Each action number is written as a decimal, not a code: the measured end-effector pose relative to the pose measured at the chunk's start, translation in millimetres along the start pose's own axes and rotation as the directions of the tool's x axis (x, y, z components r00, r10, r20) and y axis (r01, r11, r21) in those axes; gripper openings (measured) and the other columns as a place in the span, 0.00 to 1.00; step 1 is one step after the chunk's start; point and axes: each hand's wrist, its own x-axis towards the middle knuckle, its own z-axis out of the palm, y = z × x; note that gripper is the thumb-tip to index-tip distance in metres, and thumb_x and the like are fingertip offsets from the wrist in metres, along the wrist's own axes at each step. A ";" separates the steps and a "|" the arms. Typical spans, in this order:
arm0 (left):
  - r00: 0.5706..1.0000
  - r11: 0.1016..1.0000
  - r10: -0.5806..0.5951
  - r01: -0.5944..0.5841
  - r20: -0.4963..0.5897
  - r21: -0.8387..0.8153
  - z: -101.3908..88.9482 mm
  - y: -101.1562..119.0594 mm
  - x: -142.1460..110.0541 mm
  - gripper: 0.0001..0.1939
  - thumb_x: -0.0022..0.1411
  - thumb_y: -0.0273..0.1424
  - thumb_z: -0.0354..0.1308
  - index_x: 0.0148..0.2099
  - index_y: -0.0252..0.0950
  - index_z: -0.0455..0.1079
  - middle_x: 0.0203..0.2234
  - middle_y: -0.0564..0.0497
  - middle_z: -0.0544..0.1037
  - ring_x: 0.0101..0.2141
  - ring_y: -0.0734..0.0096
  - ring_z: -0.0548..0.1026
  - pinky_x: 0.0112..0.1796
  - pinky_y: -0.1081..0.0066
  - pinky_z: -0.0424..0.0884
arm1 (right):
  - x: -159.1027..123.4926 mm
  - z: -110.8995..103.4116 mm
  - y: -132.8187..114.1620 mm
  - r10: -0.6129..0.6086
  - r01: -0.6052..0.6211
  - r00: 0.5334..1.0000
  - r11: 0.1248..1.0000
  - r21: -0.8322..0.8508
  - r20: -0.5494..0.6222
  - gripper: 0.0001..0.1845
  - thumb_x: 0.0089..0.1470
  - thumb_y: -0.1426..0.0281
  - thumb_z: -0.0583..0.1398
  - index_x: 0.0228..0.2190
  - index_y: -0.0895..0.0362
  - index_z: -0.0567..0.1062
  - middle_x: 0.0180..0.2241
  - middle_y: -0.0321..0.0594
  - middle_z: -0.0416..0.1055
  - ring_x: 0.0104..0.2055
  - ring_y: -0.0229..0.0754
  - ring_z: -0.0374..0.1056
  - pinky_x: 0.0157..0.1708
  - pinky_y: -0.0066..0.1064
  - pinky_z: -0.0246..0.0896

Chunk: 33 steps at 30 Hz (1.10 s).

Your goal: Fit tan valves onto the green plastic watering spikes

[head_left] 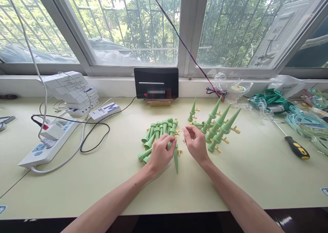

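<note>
My left hand (162,151) is closed, its thumb and fingers round the wide end of a green plant watering spike (176,161). The tapered tip points toward me, and a yellow valve (180,152) sticks out at its side. The grip itself is partly hidden by the fingers. Just to the right, my right hand (196,144) pinches a small yellow plastic piece (180,130) between thumb and fingertips. Behind and left of my left hand lies a pile of green ribbed tubes (153,132). Several assembled green spikes (217,123) with yellow valves stand upright beyond my right hand.
A tablet (156,84) leans on a stand by the window. On the left are a power strip (48,144), cables, a small box (105,112) and stacked white boxes (71,89). A screwdriver (297,147), plastic bags and a green bundle (271,101) lie to the right.
</note>
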 end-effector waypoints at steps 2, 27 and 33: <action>0.999 0.999 0.006 -0.008 0.040 0.048 1.0 -0.1 -1.5 0.09 0.67 0.32 0.53 0.36 0.38 0.72 0.32 0.52 0.74 0.21 0.78 0.64 0.28 0.72 0.63 | -0.5 0.5 0.3 0.009 -0.009 1.000 1.000 -0.002 -0.005 0.11 0.62 0.61 0.57 0.33 0.56 0.72 0.26 0.38 0.70 0.26 0.39 0.67 0.26 0.30 0.64; 0.980 0.975 -0.086 0.047 0.178 0.216 1.2 1.6 -3.5 0.05 0.64 0.34 0.57 0.39 0.38 0.71 0.39 0.50 0.75 0.30 0.69 0.74 0.32 0.67 0.66 | -1.8 2.7 1.8 0.001 -0.001 1.000 1.000 -0.014 0.017 0.12 0.63 0.60 0.55 0.32 0.55 0.70 0.24 0.35 0.66 0.24 0.38 0.64 0.25 0.30 0.61; 0.976 0.981 -0.098 0.063 0.193 0.181 1.5 1.9 -3.5 0.05 0.65 0.32 0.54 0.37 0.37 0.68 0.38 0.50 0.74 0.26 0.72 0.70 0.31 0.68 0.65 | -1.5 2.8 1.5 0.007 -0.007 1.000 1.000 -0.007 0.022 0.12 0.63 0.61 0.55 0.32 0.56 0.70 0.23 0.34 0.65 0.23 0.37 0.62 0.24 0.29 0.59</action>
